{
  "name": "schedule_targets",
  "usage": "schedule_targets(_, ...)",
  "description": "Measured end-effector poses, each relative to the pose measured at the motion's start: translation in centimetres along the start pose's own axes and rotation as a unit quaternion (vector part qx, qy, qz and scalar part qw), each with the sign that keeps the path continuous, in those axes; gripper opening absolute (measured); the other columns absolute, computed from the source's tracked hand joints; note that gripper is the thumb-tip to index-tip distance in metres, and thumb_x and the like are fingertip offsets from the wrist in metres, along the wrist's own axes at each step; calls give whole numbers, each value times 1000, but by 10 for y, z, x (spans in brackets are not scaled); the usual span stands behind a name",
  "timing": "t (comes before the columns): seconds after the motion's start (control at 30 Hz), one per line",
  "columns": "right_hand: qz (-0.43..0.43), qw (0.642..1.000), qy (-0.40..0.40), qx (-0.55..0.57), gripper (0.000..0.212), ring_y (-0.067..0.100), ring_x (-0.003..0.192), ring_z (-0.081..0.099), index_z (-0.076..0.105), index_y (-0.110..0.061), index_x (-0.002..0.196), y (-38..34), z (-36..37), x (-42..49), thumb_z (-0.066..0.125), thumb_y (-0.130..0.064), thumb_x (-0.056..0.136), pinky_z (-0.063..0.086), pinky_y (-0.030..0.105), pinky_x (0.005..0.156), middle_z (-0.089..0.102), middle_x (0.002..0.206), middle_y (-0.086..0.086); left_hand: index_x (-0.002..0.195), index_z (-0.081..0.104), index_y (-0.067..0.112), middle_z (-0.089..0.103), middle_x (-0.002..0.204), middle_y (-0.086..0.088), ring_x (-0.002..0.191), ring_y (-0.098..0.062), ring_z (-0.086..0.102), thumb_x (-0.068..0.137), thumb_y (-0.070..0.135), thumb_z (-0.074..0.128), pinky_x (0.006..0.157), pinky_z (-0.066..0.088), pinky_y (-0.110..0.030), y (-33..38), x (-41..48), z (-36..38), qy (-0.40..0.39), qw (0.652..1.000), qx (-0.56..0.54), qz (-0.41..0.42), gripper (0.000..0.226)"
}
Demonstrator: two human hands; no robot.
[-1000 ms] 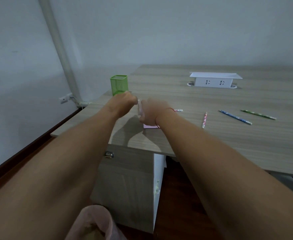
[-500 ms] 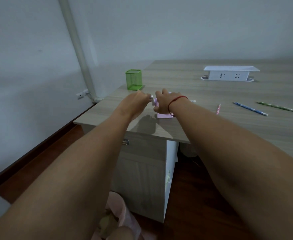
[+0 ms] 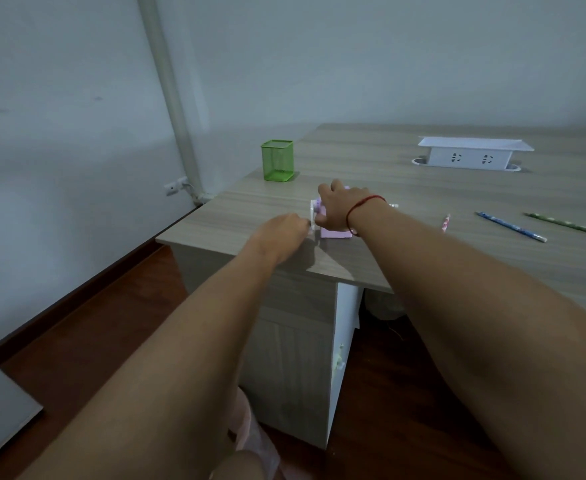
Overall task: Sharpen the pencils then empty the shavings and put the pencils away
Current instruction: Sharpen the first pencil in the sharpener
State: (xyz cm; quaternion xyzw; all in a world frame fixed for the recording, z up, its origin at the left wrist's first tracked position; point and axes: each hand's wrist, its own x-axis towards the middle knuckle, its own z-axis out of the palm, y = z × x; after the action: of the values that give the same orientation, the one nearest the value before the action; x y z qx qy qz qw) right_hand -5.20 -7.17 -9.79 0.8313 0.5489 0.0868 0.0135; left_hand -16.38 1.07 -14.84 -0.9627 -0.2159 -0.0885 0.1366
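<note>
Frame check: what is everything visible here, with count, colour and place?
pencil sharpener: 1, pink, white crank, desk's near-left corner
inserted pencil: 1, pale end showing right of the sharpener
pink pencil, blue pencil, green pencil: 1 each, lying on the desk further right
pencil holder: 1, green mesh, desk's left edge
socket box: 1, white, far desk
desk: 1, grey wood
bag: 1, pink, floor below
left hand: pinches crank
right hand: red wrist string, grips sharpener

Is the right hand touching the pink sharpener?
Touching: the head view shows the right hand gripping the pink sharpener from above.
</note>
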Motion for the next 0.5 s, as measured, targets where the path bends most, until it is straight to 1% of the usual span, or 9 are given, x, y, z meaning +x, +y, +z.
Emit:
schedule_targets(0.17,-7,1000,18,0,51,34,124,49,38,-12,135,3,3,2,38,-44,95,40,44,96,39,141,12,113,63,5,64,114,-15,104,-29,62,97,9,40,89,49,-36,-3,16,8,-13,999,-48,-18,28)
schedule_targets(0.3,-24,999,25,-4,53,34,122,50,39,-12,135,6,5,4,39,-47,95,41,43,94,41,140,12,108,63,5,63,112,-16,99,-30,60,100,20,37,83,46,-36,-10,29,11,-34,995,-85,-28,31)
schedule_targets(0.4,-28,999,42,1,51,36,118,53,41,-11,132,8,7,4,41,-44,93,42,44,93,44,136,12,108,65,7,64,109,-17,99,-32,60,99,24,37,85,46,-38,-17,40,6,-54,995,-84,-7,33)
schedule_targets(0.5,-24,998,56,8,49,36,116,54,42,-10,130,8,10,4,41,-42,93,42,44,92,46,134,12,107,63,5,64,105,-18,97,-33,61,99,22,38,88,49,-42,-24,44,2,-67,996,-65,11,31)
